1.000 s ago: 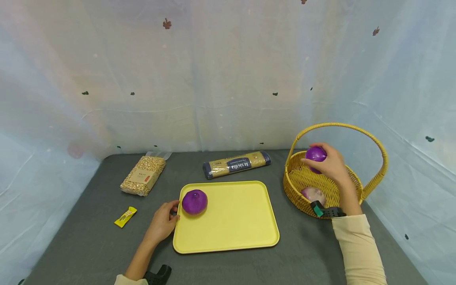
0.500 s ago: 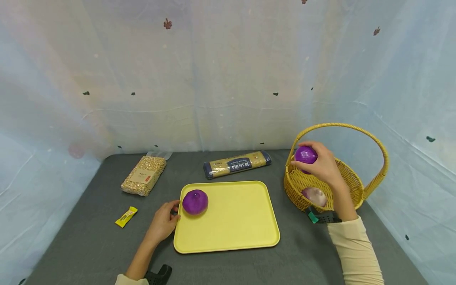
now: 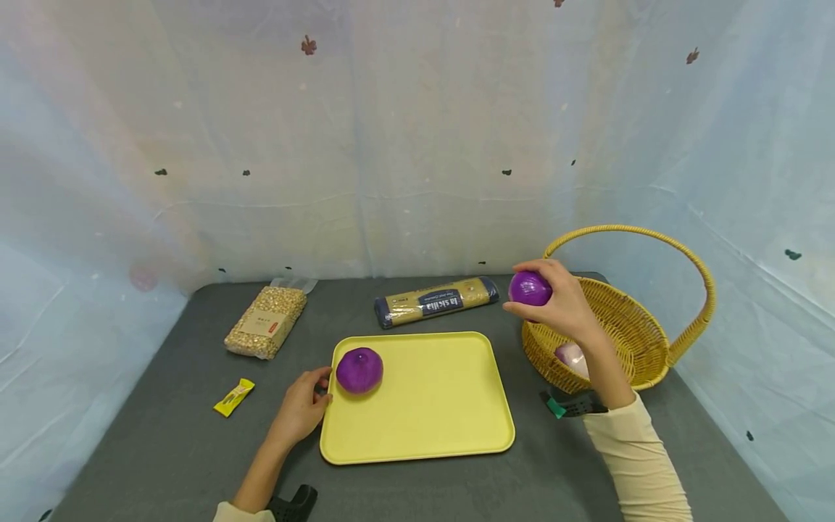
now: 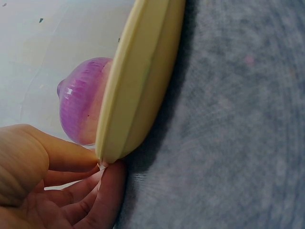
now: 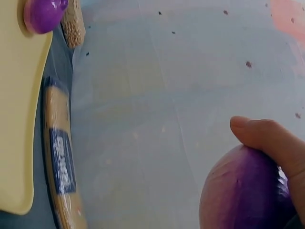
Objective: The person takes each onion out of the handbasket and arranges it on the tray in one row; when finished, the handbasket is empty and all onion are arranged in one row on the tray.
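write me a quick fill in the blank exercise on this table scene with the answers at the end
1. The person's right hand holds one smooth, round purple onion, while the number of onions on the yellow rectangular tray is ____.
2. The person's left hand pinches that tray's rim on its ____ side.
3. The woven yellow basket with an arched handle stands to the tray's ____.
4. Between the clear bag of yellow kernels and the small yellow packet, the one nearer the person is the ____.

Missing words: one; left; right; packet
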Tool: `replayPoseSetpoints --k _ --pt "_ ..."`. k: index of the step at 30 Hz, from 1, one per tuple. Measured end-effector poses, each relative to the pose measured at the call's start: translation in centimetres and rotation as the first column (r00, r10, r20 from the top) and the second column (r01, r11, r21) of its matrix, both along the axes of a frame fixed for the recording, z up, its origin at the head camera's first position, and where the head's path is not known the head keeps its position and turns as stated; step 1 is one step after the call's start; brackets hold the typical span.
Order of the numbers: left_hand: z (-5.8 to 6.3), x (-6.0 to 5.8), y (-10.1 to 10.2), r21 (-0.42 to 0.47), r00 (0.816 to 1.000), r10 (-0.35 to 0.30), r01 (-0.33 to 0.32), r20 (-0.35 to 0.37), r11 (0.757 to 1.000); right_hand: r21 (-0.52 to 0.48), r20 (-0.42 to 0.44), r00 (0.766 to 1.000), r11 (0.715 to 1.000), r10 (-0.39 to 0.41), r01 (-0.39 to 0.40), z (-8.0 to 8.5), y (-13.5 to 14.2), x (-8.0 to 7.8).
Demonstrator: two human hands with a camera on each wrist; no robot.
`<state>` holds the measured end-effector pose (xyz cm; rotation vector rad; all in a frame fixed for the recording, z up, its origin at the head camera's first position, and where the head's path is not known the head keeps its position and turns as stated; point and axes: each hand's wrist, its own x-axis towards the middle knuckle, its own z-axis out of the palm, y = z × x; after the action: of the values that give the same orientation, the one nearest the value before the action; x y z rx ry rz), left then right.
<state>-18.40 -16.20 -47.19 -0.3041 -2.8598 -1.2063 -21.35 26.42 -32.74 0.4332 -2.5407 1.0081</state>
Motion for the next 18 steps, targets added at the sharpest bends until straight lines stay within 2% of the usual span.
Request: replayPoseSetpoints --k 11,18 --pt "-0.2 -0.1 0.0 -0.003 0.999 0.006 -0.006 -0.034 1.0 0.013 0.007 0.995 0.994 0.104 -0.104 0.1 -3.3 0.1" --pt "-0.2 0.0 0.0 -0.001 1.0 0.001 -0.001 -0.012 1.0 0.056 -0.017 0.984 0.983 0.179 -0.177 -0.1 -5.3 -0.3"
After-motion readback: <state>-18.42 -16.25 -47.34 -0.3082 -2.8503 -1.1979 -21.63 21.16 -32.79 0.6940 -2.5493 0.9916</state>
